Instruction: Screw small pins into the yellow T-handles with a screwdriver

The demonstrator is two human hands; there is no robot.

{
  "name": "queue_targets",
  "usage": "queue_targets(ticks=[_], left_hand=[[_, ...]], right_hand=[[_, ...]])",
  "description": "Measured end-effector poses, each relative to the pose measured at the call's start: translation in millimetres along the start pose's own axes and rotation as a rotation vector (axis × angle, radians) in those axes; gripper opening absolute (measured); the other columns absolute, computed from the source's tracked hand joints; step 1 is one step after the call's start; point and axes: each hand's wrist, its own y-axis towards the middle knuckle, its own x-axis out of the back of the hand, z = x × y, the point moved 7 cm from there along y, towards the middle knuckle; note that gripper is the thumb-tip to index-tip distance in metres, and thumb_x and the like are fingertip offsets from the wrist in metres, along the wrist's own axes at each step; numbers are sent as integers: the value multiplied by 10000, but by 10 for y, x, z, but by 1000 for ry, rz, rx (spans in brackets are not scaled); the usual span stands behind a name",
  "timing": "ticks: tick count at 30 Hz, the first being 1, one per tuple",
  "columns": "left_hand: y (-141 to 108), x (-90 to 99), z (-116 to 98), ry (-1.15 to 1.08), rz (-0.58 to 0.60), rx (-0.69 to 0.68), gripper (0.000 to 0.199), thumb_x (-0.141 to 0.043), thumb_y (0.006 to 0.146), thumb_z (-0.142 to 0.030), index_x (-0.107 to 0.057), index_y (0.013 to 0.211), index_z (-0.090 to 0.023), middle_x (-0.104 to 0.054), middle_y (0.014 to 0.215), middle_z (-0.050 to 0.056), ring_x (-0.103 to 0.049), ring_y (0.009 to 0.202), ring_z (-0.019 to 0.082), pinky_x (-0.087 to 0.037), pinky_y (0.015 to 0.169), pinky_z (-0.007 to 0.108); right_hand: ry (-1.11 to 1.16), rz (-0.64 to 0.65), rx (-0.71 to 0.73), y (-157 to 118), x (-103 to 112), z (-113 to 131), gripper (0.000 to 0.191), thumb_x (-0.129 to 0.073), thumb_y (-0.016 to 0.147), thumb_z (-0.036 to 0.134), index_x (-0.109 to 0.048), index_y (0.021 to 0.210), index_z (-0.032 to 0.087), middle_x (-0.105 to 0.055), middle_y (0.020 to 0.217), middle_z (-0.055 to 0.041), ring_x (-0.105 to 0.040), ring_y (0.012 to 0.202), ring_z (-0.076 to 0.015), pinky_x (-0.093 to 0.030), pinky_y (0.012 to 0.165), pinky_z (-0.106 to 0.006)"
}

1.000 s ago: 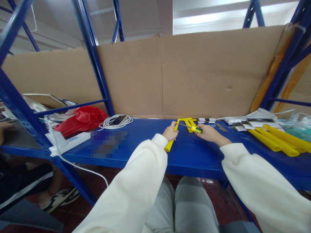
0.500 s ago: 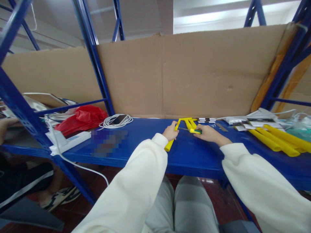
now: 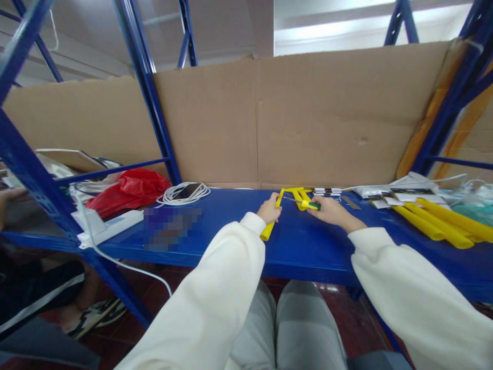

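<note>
My left hand [image 3: 269,208] is closed around a yellow tube-like piece [image 3: 267,232], which slants over the blue shelf with its lower end toward me. In my right hand [image 3: 325,209] is a screwdriver [image 3: 306,204] with a yellow and dark green handle. Its thin shaft points left, with the tip close to the upper part of the yellow piece; whether they touch I cannot tell. Just behind the screwdriver, more yellow pieces [image 3: 296,194] lie on the shelf.
Yellow tubes [image 3: 439,226] and white packets [image 3: 414,192] lie at the right. Small black-and-white items [image 3: 325,191] and a flat strip [image 3: 351,203] sit behind my right hand. Leftward are a coiled white cable [image 3: 181,193], a red bag [image 3: 131,190] and a power strip [image 3: 115,226]. Cardboard [image 3: 308,118] stands behind.
The screwdriver's handle has dipped slightly and its shaft now tilts up toward the yellow piece. My left hand keeps its grip, almost unmoved.
</note>
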Motion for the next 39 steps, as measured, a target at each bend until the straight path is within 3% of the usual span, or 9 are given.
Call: queue_targets(ticks=[39], left_hand=[[35, -62, 16, -103, 37, -24, 404, -513, 908, -139, -426, 1297, -206, -645, 737, -44, -616, 499, 108, -567, 650, 254]], right_hand=[[26, -19, 5, -2, 20, -4, 177, -612, 831, 332, -662, 953, 213, -750, 856, -80, -695, 766, -233, -486, 698, -287]])
